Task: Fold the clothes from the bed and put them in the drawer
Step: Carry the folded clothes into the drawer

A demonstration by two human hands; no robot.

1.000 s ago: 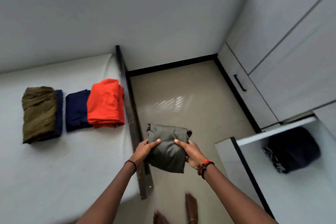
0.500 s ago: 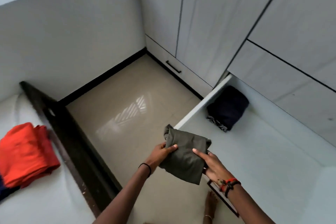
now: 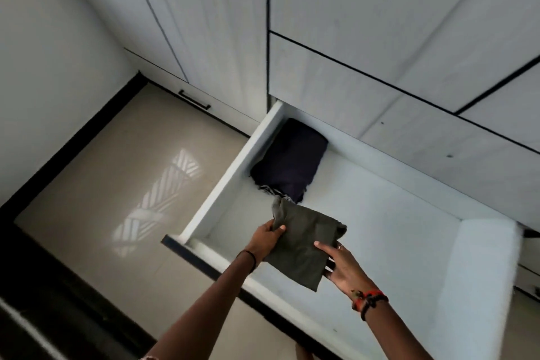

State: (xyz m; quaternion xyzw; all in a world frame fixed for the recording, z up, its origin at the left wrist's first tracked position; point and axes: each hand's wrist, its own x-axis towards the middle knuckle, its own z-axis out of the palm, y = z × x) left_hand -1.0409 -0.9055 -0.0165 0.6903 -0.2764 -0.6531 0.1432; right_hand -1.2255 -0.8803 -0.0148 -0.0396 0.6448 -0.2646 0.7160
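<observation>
I hold a folded olive-green garment (image 3: 304, 245) with both hands above the open white drawer (image 3: 394, 213). My left hand (image 3: 267, 240) grips its left edge, thumb on top. My right hand (image 3: 340, 266) grips its right side from below. A folded dark navy garment (image 3: 292, 161) lies in the drawer's far left corner, with a bit of striped cloth (image 3: 270, 191) showing at its near edge. The green garment hangs just in front of the navy one. The bed and the other clothes are out of view.
White wardrobe doors (image 3: 365, 9) rise behind the drawer. A lower closed drawer with a black handle (image 3: 194, 100) sits to the left. Beige tiled floor (image 3: 117, 178) lies left of the open drawer; the drawer's dark front edge (image 3: 204, 260) is near my left forearm.
The view has swung right from the bed to the drawer. Both hands have carried the green garment from over the floor to above the drawer's inside.
</observation>
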